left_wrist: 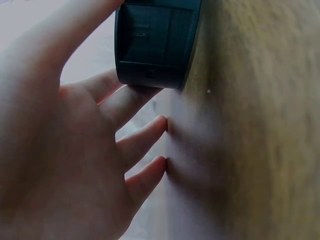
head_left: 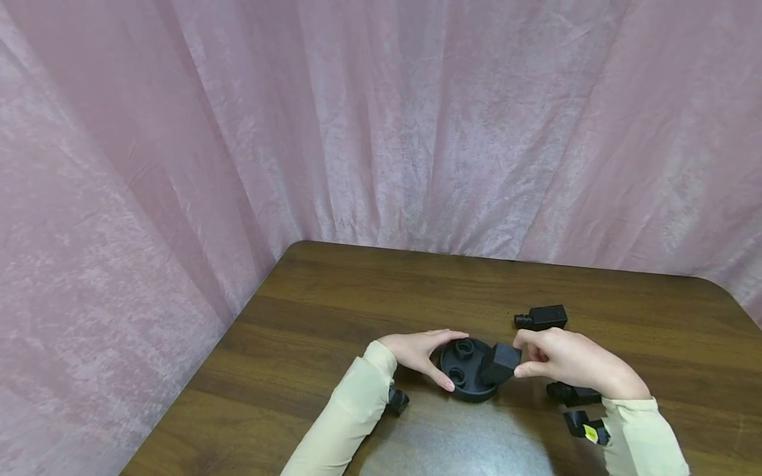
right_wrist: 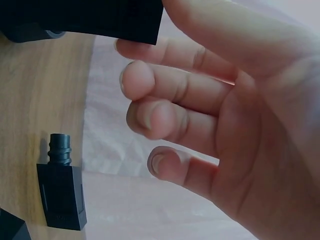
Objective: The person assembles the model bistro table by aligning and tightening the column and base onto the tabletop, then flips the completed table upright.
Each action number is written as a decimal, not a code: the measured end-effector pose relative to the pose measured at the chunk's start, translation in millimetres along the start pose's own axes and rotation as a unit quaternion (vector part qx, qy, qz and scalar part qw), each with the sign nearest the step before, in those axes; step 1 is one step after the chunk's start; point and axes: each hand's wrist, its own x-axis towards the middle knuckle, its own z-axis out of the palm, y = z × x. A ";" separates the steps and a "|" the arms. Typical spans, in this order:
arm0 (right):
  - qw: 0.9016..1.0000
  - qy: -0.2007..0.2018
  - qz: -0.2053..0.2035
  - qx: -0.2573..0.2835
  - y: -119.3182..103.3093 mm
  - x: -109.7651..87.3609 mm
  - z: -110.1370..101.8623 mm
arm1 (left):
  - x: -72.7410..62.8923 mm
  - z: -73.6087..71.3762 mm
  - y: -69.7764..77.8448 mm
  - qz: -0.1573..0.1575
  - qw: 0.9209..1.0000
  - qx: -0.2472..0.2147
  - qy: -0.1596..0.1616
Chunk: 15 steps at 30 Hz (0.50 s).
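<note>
A round, shallow black base [head_left: 476,396] with raised threaded sockets lies on the table, and my left hand [head_left: 419,352] grips its left side between thumb and fingers. In the left wrist view, two fingertips rest near the tabletop beside the base's side wall [left_wrist: 152,47]. A black rectangular block [head_left: 503,360] stands tilted at the right side of the base, its lower end hidden. My right hand [head_left: 571,360] pinches that block at its outer end with thumb and index finger. The right wrist view shows the block [right_wrist: 115,20] at the top, the other fingers loosely curled below it.
Behind my right hand lies a similar black block with a ribbed plug [head_left: 544,317]. Another black piece [head_left: 577,395] is partly hidden under the right wrist. The wooden table [head_left: 357,291] ends at a pink curtain [head_left: 381,132].
</note>
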 end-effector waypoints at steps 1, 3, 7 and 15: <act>1.000 -0.001 0.004 -0.001 -0.2 0.0 0.0 | -0.1 0.0 0.1 -0.001 1.000 0.000 0.000; 1.000 -0.004 0.009 -0.002 -0.8 0.1 0.0 | -0.3 0.0 0.4 -0.002 1.000 0.000 0.000; 1.000 -0.011 0.015 -0.007 -2.1 0.3 0.2 | -1.0 0.0 1.2 -0.009 1.000 0.000 0.002; 0.996 -0.067 0.029 0.048 11.1 -5.4 -0.5 | -0.9 0.3 2.5 -0.009 1.000 0.002 0.001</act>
